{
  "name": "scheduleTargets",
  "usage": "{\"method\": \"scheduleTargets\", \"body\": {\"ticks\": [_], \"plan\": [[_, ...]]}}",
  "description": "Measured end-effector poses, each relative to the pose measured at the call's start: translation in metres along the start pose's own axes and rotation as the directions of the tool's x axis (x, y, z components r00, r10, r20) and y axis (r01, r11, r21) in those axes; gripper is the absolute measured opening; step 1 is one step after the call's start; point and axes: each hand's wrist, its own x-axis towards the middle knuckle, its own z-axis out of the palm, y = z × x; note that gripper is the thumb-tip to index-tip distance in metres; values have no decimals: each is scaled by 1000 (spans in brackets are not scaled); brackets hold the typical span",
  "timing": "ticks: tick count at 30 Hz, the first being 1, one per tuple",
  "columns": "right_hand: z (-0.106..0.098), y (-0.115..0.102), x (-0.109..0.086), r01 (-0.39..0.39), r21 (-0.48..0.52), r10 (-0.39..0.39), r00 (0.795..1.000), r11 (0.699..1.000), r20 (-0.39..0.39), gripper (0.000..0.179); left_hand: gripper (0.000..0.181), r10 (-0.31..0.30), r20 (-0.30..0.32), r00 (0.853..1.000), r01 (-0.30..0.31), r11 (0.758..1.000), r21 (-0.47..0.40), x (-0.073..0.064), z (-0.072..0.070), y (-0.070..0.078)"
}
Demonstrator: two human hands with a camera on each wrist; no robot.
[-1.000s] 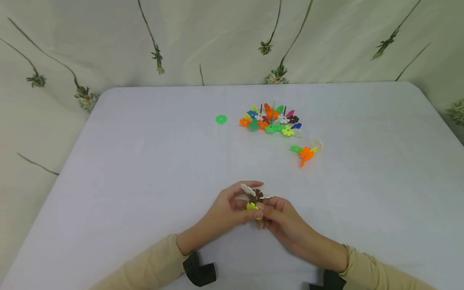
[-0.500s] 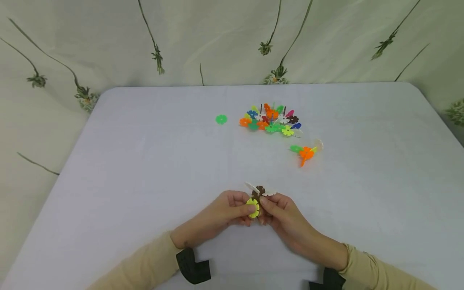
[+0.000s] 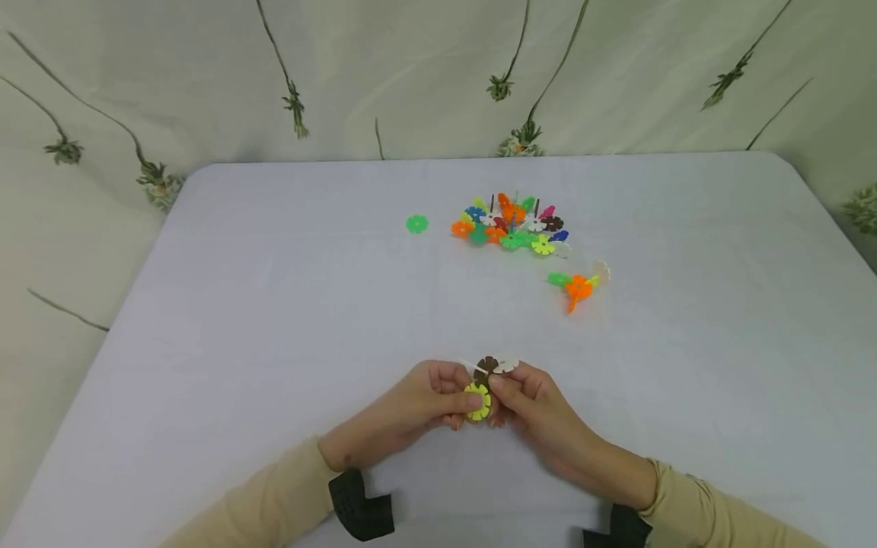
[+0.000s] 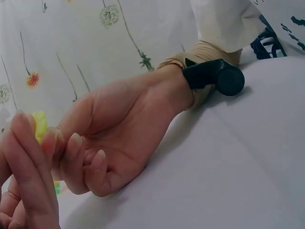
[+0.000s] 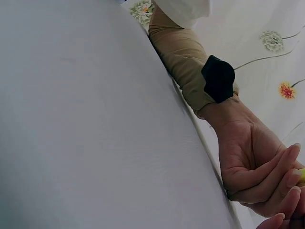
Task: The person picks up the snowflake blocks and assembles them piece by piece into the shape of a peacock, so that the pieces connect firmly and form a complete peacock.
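Between the two hands, near the front middle of the table, is a small build of notched plastic discs. Its yellow disc (image 3: 479,411) is pinched by my left hand (image 3: 418,403), thumb on its face. Just above it stands a brown disc (image 3: 486,367), with my right hand (image 3: 541,407) gripping close to its lower right side. A white disc (image 3: 508,366) juts from the brown one to the right, and another white piece, seen edge-on, to the left. In the left wrist view the yellow disc (image 4: 40,125) shows partly behind fingers.
A heap of coloured notched discs (image 3: 510,228) lies toward the back. One green disc (image 3: 416,224) lies left of it. An assembled piece with an orange disc (image 3: 578,288) sits to the right, between heap and hands. The white table (image 3: 274,304) meets a flower-print cloth behind.
My left hand has drawn its fingers back from around the white disc and now pinches the yellow disc, which faces up more fully. The build has turned slightly; the right hand stays nearly in place.
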Motion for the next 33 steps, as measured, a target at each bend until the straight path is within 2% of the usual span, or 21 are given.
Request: {"method": "scheduleTargets", "body": {"ticks": [6, 9, 15, 17, 20, 22, 25, 28, 31, 33], "plan": [[3, -3, -1, -109, 110, 116, 992, 988, -51, 14, 11, 31, 11, 999, -31, 999, 17, 3, 0, 0], [4, -5, -1, -131, 166, 141, 989, 977, -52, 14, 11, 40, 1, 999, -40, 999, 29, 5, 0, 0], [5, -5, -1, -106, 212, 115, 993, 972, -28, 14, 13, 59, 33, 998, -60, 998, 16, 4, -1, -2], [4, -4, -1, -72, 181, 76, 997, 981, -15, 14, 11, 50, 33, 998, -51, 999, 14, 4, -1, -3], [2, -1, -1, 8, 76, -8, 1000, 997, -6, 14, 12, 35, 9, 999, -35, 999, 21, 3, 0, -5], [2, 1, -1, 24, 52, -24, 1000, 998, -3, 15, 12, 30, 2, 1000, -30, 999, 19, 3, 0, -6], [3, 1, -2, -21, 138, 21, 1000, 990, 5, 13, 12, 60, 10, 998, -60, 998, 26, 3, 0, -6], [5, 0, -3, -84, 240, 83, 996, 967, 13, 12, 12, 116, 1, 993, -115, 989, 92, 4, 1, -6], [7, 0, -4, -88, 249, 89, 996, 965, 4, 11, 13, 139, 6, 990, -139, 980, 145, 4, 1, -6], [8, 1, -4, -69, 221, 69, 998, 973, 7, 12, 13, 120, 37, 992, -124, 985, 124, 4, 1, -7]]}}
